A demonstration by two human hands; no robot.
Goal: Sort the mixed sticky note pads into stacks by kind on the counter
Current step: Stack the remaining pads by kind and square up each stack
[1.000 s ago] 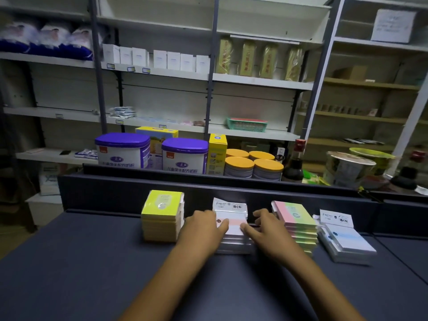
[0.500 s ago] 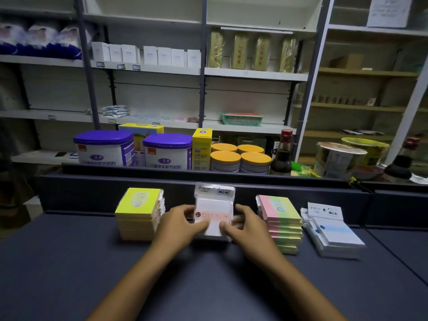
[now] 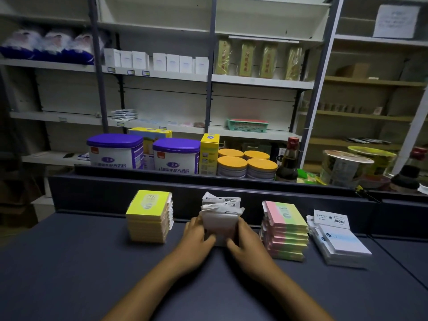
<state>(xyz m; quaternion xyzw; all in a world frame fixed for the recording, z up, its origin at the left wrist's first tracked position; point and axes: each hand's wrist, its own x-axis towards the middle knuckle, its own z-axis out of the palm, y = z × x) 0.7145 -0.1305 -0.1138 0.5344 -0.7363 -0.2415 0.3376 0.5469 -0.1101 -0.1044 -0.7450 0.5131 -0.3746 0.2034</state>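
Observation:
Four groups of sticky note pads sit in a row on the dark counter (image 3: 69, 262). A yellow stack (image 3: 148, 216) is at the left. In the middle a bundle of white packaged pads (image 3: 220, 218) stands upright on edge, gripped from both sides: my left hand (image 3: 196, 235) holds its left side and my right hand (image 3: 245, 239) its right side. To the right stands a pink-and-green stack (image 3: 286, 230), and further right lies a white-and-blue packaged stack (image 3: 340, 239).
A raised dark ledge (image 3: 208, 181) runs behind the pads. Beyond it stand purple-lidded tins (image 3: 115, 150), orange-lidded jars (image 3: 246, 166), a dark bottle (image 3: 288, 161) and bowls (image 3: 345, 167). Store shelves (image 3: 254, 79) fill the background.
The white pads lay flat under my hands a second ago. Both hands have lifted and tipped them upright on edge. The view has shifted slightly.

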